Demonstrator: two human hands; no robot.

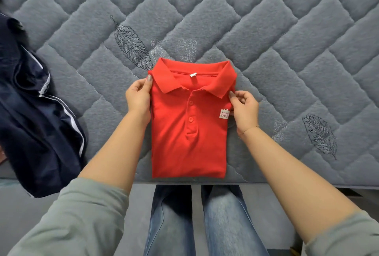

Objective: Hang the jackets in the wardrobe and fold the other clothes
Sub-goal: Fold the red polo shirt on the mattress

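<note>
Red polo shirt (pixel 188 124) lies folded into a neat rectangle near the front edge of the grey quilted mattress (pixel 266 30), collar pointing away from the person and buttons facing up. Left hand (pixel 138 96) pinches the shirt's left edge just below the collar, and right hand (pixel 245 110) pinches the right edge beside the small white chest label. Off to the left, a dark navy jacket (pixel 39 124) with white piping lies crumpled on the mattress, well apart from the shirt.
</note>
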